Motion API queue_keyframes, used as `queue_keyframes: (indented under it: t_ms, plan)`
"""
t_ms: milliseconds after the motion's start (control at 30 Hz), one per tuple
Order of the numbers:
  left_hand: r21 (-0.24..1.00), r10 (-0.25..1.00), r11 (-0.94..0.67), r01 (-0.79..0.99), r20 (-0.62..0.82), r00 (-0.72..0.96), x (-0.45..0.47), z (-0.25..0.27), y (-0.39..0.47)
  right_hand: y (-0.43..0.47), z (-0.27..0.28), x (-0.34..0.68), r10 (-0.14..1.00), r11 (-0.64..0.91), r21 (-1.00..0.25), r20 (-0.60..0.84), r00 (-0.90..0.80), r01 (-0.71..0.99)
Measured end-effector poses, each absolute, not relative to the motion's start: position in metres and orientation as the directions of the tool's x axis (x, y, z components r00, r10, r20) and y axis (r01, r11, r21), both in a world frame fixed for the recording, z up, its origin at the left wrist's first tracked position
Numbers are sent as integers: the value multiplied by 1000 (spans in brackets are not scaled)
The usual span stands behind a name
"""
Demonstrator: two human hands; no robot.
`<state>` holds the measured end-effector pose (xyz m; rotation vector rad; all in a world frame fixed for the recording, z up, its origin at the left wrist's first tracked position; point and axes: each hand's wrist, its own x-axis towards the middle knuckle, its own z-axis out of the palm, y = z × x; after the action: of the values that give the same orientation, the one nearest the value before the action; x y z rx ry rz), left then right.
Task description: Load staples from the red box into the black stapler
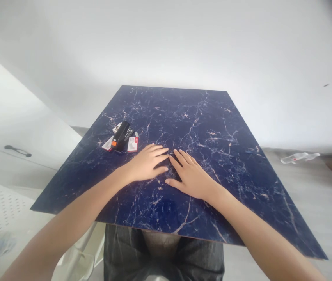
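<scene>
My left hand [147,162] lies palm down on the dark blue marbled table [171,113], its fingers spread and pointing right. Beside it, my right hand [193,173] rests flat on the same surface, fingers apart. The fingertips of both almost meet, and neither holds anything. Just beyond my left hand is a black stapler-like tool [121,134] with an orange mark. Small white and red boxes lie around and partly under it. The nearest red and white box [132,144] is to its right, and another [107,143] sits on its left.
A white wall [166,47] stands behind the table. On the left are a white door or cabinet with a dark handle [18,151] and a white perforated surface [0,207]. A clear plastic item [299,157] lies on the floor at the right.
</scene>
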<state>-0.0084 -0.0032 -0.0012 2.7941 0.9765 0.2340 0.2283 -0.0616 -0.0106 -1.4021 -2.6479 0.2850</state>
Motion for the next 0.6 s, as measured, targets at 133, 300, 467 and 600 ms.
queue_keyframes:
  t_ms: [133, 300, 467, 600]
  plan:
    - [185, 790, -590, 786, 331, 516, -35, 12, 25, -62, -11, 230, 830, 546, -233, 17, -558, 805]
    - [287, 968, -68, 955, 251, -6, -95, 21, 64, -62, -14, 231, 827, 549, -231, 16, -561, 803]
    - [563, 994, -33, 826, 104, -31, -114, 16, 75, -62, -14, 230, 831, 545, -233, 19, -557, 805]
    - [598, 987, -160, 785, 120, 110, -97, 15, 67, -61, -13, 229, 827, 551, -220, 17, -562, 805]
